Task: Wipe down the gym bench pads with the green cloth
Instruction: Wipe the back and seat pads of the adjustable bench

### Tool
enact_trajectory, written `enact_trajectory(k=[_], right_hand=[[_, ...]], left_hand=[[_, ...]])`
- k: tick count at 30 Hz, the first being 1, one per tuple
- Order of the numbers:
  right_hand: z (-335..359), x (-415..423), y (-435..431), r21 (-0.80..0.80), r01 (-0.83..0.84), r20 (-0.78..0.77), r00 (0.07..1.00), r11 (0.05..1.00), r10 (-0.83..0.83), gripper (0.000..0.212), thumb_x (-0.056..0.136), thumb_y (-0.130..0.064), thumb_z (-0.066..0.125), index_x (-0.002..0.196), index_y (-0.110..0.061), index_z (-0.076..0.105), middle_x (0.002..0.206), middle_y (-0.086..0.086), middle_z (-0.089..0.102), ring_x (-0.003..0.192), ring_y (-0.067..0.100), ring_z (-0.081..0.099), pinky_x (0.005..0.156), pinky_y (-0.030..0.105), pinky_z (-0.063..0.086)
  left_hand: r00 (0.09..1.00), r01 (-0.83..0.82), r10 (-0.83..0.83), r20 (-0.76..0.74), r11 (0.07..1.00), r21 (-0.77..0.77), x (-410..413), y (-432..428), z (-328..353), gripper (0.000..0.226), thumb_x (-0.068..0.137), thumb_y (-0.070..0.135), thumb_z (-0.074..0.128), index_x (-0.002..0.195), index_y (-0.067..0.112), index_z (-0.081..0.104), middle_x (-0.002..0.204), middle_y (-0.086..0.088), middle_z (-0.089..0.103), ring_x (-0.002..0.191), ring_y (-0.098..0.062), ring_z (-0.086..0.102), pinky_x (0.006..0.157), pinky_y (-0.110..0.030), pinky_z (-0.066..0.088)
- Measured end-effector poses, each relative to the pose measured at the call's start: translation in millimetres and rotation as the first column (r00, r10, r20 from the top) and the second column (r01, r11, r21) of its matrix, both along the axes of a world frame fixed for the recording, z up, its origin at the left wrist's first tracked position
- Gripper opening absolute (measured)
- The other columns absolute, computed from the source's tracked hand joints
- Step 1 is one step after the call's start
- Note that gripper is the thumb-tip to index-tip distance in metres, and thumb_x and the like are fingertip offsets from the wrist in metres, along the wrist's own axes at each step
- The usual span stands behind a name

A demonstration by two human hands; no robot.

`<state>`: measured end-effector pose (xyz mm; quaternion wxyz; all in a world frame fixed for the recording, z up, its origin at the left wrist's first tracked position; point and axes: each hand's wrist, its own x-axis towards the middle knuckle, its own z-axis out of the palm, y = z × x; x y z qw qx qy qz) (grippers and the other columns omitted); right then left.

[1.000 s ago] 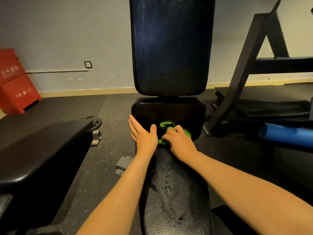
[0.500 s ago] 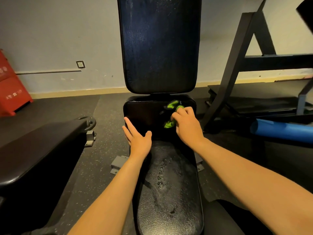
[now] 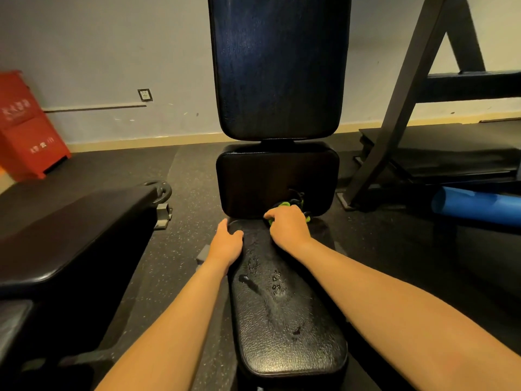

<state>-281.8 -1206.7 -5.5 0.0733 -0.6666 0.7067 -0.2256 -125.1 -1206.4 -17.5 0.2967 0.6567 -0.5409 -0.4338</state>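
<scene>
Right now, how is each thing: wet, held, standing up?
green cloth: bunched, gripped by right hand
left hand: resting on long pad's edge
long pad: flat, wet streaks
back pad: upright
blue roll: lying on floor

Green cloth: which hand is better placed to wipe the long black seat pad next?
Right, probably. The right hand grips the crumpled green cloth at the far end of the long black textured seat pad; the left hand only rests on that pad's left edge, holding nothing.
</scene>
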Motion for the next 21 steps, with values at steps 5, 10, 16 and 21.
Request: enact_trajectory(k=[5, 10, 16, 21], right_hand=[[-7.9, 47.2, -12.2, 0.078, -0.245, 0.08, 0.968, 0.966, 0.239, 0.047, 0.093, -0.002, 0.047, 0.132, -0.022, 0.063, 0.133, 0.014, 0.055, 0.122, 0.032, 0.047, 0.106, 0.036, 0.041], [-15.6, 30.2, -22.3, 0.204, -0.332, 0.116, 0.942, 0.921, 0.314, 0.046, 0.093, -0.015, 0.045, 0.133, -0.032, 0.06, 0.124, 0.012, 0.054, 0.101, 0.032, 0.055, 0.099, 0.04, 0.046], [-10.1, -54.2, 18.9, 0.103, -0.037, -0.04, 0.998, 0.994, 0.041, 0.036, 0.093, -0.025, 0.056, 0.128, -0.032, 0.063, 0.109, 0.008, 0.048, 0.101, 0.031, 0.051, 0.08, 0.037, 0.047], [-3.7, -55.3, 23.2, 0.131, 0.193, -0.02, 0.981, 0.972, -0.192, 0.029, 0.093, -0.012, 0.046, 0.112, -0.016, 0.067, 0.113, 0.015, 0.054, 0.093, 0.029, 0.047, 0.07, 0.035, 0.041]], left_hand=[[0.999, 0.03, -0.029, -0.036, 1.0, 0.008, 0.8, 2.2, -3.6, 0.061, 0.105, 0.019, 0.042, 0.159, 0.017, 0.016, 0.162, -0.006, 0.026, 0.146, -0.027, 0.031, 0.113, -0.036, 0.03], [0.998, 0.059, -0.059, -0.014, 0.998, 0.006, 6.6, 5.6, -2.1, 0.058, 0.105, 0.019, 0.043, 0.159, 0.022, 0.021, 0.161, -0.003, 0.03, 0.144, -0.024, 0.034, 0.113, -0.035, 0.03], [0.996, 0.044, -0.047, 0.07, 0.998, 0.035, 4.1, 11.9, 6.3, 0.056, 0.107, 0.024, 0.04, 0.159, 0.024, 0.019, 0.162, -0.007, 0.027, 0.148, -0.028, 0.028, 0.118, -0.038, 0.023], [0.997, 0.01, -0.012, 0.081, 0.999, 0.035, -2.2, 26.3, 9.4, 0.054, 0.109, 0.021, 0.032, 0.16, 0.026, 0.015, 0.163, -0.012, 0.024, 0.147, -0.029, 0.022, 0.116, -0.037, 0.019]])
